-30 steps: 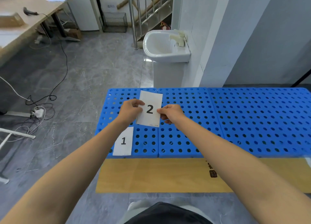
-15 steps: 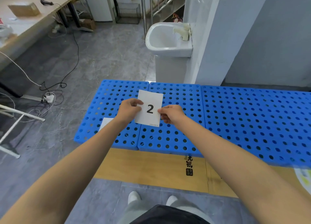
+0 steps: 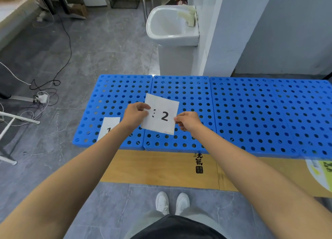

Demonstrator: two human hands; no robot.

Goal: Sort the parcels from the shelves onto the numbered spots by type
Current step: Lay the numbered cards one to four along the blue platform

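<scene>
Both hands pinch card "2" (image 3: 161, 117): left hand (image 3: 134, 113) on its left edge, right hand (image 3: 187, 121) on its right. Held above blue perforated pallet (image 3: 242, 113). Card "1" (image 3: 109, 127) lies on pallet's left part.

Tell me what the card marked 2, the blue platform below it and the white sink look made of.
Card marked 2: likely thin paper, matte white, with a printed black numeral. Blue platform: moulded plastic, slightly glossy, with even rows of round holes. Sink: seemingly glazed ceramic, smooth glossy white with soft highlights.

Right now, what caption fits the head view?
Left hand and right hand pinch number 2 card over blue panels, near number 1 card.
</scene>
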